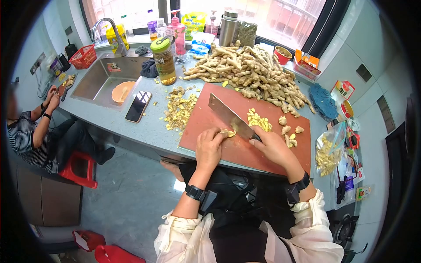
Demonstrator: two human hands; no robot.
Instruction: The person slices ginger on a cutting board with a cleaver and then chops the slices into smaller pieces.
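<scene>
My right hand (pixel 272 147) is wrapped round the black handle of a broad cleaver (pixel 230 116), whose blade reaches up and left over the reddish-brown cutting board (pixel 204 127). Closed on a small piece of ginger (pixel 227 133), my left hand (pixel 209 147) rests at the board's front left, left of the blade. Sliced ginger (pixel 258 120) lies behind the cleaver's handle. Small unsliced pieces (pixel 286 130) sit at the board's right. Left of the board spread trimmings (pixel 179 107). A large heap of ginger roots (pixel 250 70) covers the board's back edge.
A phone (pixel 138 106), a green-lidded jar (pixel 163 61) and a sink (pixel 94 83) holding an orange bowl (pixel 123 92) are left. Right stands a bag of ginger (pixel 329 151). Another person (pixel 39 127) sits at far left, both hands near the counter's end.
</scene>
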